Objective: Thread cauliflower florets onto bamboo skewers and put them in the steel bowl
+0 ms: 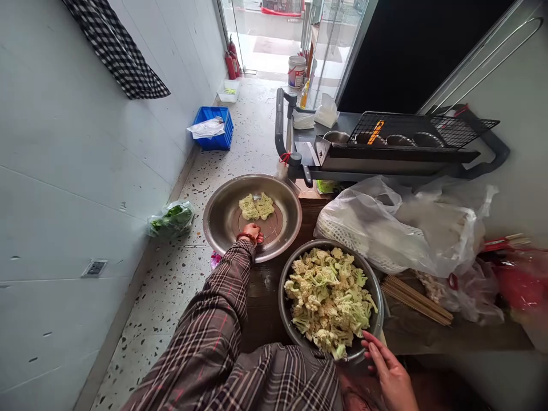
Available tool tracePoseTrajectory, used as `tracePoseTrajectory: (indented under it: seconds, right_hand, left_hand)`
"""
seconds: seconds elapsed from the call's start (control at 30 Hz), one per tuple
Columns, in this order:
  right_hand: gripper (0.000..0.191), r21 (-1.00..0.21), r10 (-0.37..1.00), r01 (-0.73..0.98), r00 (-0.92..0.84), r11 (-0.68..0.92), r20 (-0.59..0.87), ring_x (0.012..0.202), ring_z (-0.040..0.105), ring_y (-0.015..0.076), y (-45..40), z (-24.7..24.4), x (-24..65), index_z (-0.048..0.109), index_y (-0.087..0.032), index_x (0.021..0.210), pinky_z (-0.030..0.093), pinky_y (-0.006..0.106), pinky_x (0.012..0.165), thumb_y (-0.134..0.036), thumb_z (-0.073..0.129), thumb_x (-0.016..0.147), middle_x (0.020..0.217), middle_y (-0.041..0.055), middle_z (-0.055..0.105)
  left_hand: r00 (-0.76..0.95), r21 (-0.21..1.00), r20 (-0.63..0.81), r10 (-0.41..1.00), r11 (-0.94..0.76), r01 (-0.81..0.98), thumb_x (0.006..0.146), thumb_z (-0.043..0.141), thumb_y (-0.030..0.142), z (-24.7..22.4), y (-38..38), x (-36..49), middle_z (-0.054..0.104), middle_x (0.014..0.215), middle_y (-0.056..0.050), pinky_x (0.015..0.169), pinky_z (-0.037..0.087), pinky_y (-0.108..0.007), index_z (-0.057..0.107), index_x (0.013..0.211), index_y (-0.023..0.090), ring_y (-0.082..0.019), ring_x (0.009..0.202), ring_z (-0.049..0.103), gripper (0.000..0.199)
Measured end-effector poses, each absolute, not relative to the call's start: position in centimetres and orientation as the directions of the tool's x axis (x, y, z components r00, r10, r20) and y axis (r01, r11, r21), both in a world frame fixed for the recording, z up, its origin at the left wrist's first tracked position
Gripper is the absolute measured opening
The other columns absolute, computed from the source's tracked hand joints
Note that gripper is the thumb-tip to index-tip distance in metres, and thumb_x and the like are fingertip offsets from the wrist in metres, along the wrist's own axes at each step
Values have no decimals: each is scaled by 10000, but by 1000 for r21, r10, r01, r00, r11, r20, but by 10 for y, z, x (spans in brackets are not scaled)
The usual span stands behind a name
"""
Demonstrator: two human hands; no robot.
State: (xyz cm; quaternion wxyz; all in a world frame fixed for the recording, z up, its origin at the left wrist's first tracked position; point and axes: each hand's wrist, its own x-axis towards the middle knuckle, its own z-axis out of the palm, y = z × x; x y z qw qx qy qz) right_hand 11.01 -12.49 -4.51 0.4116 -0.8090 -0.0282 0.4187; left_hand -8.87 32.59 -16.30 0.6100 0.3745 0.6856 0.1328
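My left hand (253, 233) reaches into a wide steel basin (216, 228), its fingers closed around the thin stick end of a cauliflower skewer. Two flat clusters of pale green cauliflower (257, 206) lie side by side on the basin floor, just beyond the fist. A thin stick also shows to the right of the hand. Nearer to me, a metal bowl (284, 302) is heaped with loose cauliflower florets (329, 291). At its lower right rim, my right hand (387, 365) has its fingers extended by the florets, with nothing visible held in them.
Bamboo sticks (417, 299) lie right of the bowl, below bulky plastic bags (385, 222). Behind stands a cart (394, 160) with metal pots and a black wire rack. A blue crate (213, 128) and bagged greens (172, 219) sit on the floor along the left wall.
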Motion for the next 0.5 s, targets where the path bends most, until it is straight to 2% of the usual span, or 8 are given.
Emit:
tracePoseTrajectory:
  seconds: [0.13,0.23,0.33,0.5]
  right_hand:
    - [674,-708,422,-280,641,-649,-641,716,631,184,-114,-43,110,720,-175,1000,507,226,576,-675,691,549,954,89,727]
    - [631,-733,459,-280,627,-620,-629,699,631,179,-108,-44,109,725,-177,983,500,226,563,-652,695,569,944,90,728]
    - [578,-750,494,-287,606,-596,-624,706,633,173,-106,-45,109,723,-185,993,499,223,575,-611,702,602,944,85,728]
    - [523,-767,510,-287,607,-574,-609,695,632,174,-108,-45,113,732,-186,971,497,230,569,-568,712,614,904,76,730]
  left_hand:
    - [91,639,-752,652,688,345,862,514,221,-159,323,-87,537,535,-1,451,456,-213,494,942,139,-91,413,516,116]
    - [118,655,-742,660,676,338,848,542,226,-153,324,-91,553,550,-7,437,433,-193,512,913,135,-74,402,490,115]
    - [81,670,-718,691,656,348,841,550,227,-150,326,-95,549,551,-2,424,413,-183,522,927,125,-69,390,476,136]
    - [26,678,-678,734,612,407,810,575,198,-152,323,-102,560,617,-18,475,444,-200,538,1026,101,-99,465,558,239]
